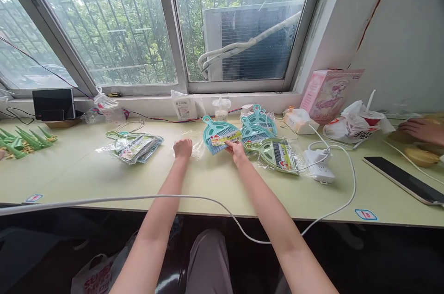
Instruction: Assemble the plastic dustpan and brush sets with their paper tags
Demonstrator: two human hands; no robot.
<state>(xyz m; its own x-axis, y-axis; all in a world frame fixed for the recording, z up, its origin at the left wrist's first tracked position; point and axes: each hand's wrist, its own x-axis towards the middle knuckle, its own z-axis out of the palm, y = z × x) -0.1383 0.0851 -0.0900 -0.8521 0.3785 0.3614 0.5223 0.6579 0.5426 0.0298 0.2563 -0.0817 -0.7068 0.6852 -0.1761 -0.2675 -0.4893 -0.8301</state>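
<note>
My right hand (pixel 236 150) pinches the lower right edge of a blue dustpan and brush set (pixel 217 136) with a yellow label. Closed on the table, my left hand (pixel 183 148) touches a clear plastic bag (pixel 197 145); how firmly it grips the bag is hard to see. Just right of my right hand, more blue sets (pixel 258 130) overlap, with a green set (pixel 274 153) in front of them. A pile of wrapped sets (pixel 137 147) lies to the left.
A white power strip (pixel 319 167), cables and a phone (pixel 404 178) are on the right. A pink box (pixel 328 95) stands by the wall. Another person's hand (pixel 421 128) shows at the right edge. A white cable (pixel 208 198) crosses over my forearms. Green pointed items (pixel 26 141) lie far left.
</note>
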